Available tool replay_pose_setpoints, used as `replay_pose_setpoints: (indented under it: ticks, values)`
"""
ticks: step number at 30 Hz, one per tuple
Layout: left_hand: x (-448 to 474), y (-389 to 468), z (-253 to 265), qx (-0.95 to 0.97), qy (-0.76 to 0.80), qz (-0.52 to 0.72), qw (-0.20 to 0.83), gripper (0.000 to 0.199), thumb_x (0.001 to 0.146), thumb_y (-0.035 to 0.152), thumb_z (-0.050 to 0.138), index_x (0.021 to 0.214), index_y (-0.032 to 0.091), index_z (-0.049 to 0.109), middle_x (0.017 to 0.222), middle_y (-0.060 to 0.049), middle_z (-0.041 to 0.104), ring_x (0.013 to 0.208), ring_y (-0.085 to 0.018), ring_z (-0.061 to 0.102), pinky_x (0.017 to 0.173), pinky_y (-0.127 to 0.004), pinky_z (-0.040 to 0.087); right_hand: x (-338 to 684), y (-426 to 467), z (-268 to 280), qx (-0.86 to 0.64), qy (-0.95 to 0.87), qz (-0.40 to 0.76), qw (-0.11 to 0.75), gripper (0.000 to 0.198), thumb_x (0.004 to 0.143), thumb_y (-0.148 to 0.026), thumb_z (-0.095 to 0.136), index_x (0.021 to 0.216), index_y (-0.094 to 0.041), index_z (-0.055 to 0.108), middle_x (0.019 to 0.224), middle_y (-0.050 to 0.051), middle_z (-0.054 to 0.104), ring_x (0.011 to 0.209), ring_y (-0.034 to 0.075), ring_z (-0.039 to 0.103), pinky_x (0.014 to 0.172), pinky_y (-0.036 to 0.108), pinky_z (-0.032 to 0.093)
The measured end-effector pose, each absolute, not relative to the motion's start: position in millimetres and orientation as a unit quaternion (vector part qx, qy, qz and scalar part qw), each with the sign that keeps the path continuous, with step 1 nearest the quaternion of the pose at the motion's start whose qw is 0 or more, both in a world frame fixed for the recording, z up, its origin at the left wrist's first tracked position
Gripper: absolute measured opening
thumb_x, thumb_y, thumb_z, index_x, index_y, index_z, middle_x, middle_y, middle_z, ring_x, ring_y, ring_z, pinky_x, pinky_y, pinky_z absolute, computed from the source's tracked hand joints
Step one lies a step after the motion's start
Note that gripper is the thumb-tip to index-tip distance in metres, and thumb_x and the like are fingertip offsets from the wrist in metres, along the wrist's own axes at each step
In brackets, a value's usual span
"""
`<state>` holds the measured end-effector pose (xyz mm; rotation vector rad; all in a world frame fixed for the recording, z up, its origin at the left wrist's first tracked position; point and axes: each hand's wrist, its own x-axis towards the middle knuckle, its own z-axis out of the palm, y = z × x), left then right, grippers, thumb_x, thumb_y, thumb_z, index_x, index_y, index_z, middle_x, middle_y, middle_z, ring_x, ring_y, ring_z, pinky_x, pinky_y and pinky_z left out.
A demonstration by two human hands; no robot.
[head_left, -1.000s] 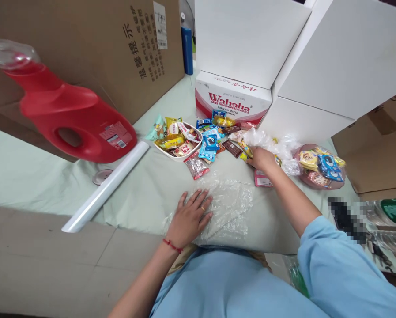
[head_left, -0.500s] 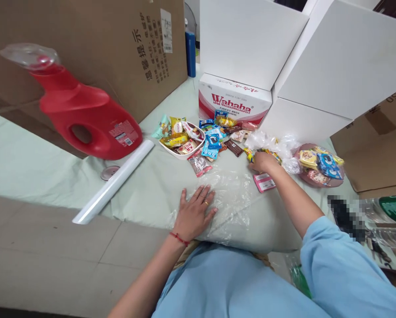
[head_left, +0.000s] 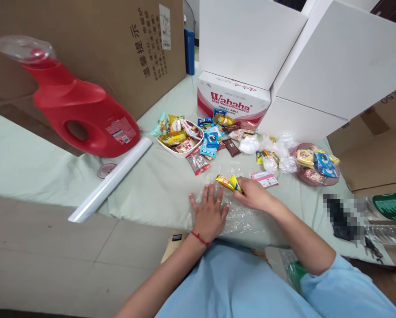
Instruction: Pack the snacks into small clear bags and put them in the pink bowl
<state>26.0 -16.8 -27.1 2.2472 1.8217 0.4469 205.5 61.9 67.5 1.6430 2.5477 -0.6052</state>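
Note:
My left hand lies flat with fingers spread on a sheet of clear plastic film at the table's front edge. Just to its right, my right hand is closed on yellow snack packets, which it holds over the film. Behind it a pink-and-white packet lies on the cloth. A white bowl with several wrapped snacks stands further back, beside a pile of blue, brown and red packets. Crumpled plastic bundles sit to the right of the pile.
At the left are a red jug and a white roll. A pinkish bowl of snacks stands at the right. The Wahaba-like lettered carton, white panels and a brown box bound the back. Plastic bottles lie far right.
My right hand has come from the snacks at the back toward my left hand, bringing yellow packets with it. My left hand has shifted slightly right, still flat on the film.

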Motion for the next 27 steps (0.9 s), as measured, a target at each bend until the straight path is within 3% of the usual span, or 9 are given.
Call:
replay_pose_setpoints:
  ticks: [8,13,16,21,24,27]
  values:
    - [-30,3,-21,0.757,0.630,0.110,0.134,0.054,0.107,0.044,0.028,0.159,0.033,0.039,0.166,-0.011,0.039,0.152,-0.033,0.038,0.119,-0.078,0.010,223,38,18,0.594,0.796,-0.091,0.065,0.020,0.094,-0.027,0.055,0.111,-0.021,0.062,0.112,0.013,0.068,0.104,0.029,0.062,0.075,0.033,0.044]
    - [-52,16,-22,0.764,0.621,0.090,0.152,0.055,0.107,0.044,0.028,0.160,0.030,0.037,0.166,-0.012,0.037,0.151,-0.030,0.041,0.119,-0.075,0.016,233,40,16,0.575,0.812,-0.074,0.068,0.022,0.093,-0.025,0.057,0.113,-0.019,0.063,0.108,0.014,0.067,0.102,0.030,0.061,0.080,0.035,0.046]
    - [-52,13,-25,0.779,0.612,0.090,0.106,0.053,0.106,0.042,0.033,0.158,0.030,0.041,0.168,-0.012,0.034,0.152,-0.031,0.038,0.121,-0.075,0.010,242,41,14,0.571,0.815,-0.079,0.064,0.026,0.093,-0.024,0.056,0.117,-0.018,0.063,0.109,0.014,0.066,0.103,0.030,0.060,0.082,0.035,0.045]
    - [-48,2,-30,0.786,0.608,0.099,0.058,0.064,0.100,0.055,0.045,0.157,0.027,0.043,0.167,-0.016,0.033,0.155,-0.038,0.032,0.119,-0.079,0.002,270,50,25,0.564,0.813,-0.145,0.027,0.013,0.092,-0.024,0.053,0.099,-0.018,0.062,0.101,0.013,0.066,0.094,0.027,0.061,0.080,0.034,0.044]
    - [-48,2,-29,0.787,0.607,0.090,0.062,0.064,0.102,0.056,0.041,0.158,0.025,0.043,0.167,-0.018,0.034,0.155,-0.038,0.032,0.118,-0.080,0.004,267,57,41,0.536,0.828,-0.163,-0.028,0.013,0.093,-0.024,0.049,0.098,-0.018,0.060,0.098,0.011,0.065,0.091,0.025,0.059,0.081,0.034,0.045]
    - [-48,4,-28,0.787,0.608,0.088,0.066,0.060,0.106,0.048,0.031,0.160,0.023,0.037,0.167,-0.016,0.034,0.155,-0.035,0.032,0.118,-0.079,0.005,235,61,52,0.488,0.862,-0.137,-0.027,0.017,0.094,-0.026,0.053,0.106,-0.017,0.062,0.102,0.013,0.065,0.097,0.028,0.057,0.086,0.037,0.045]
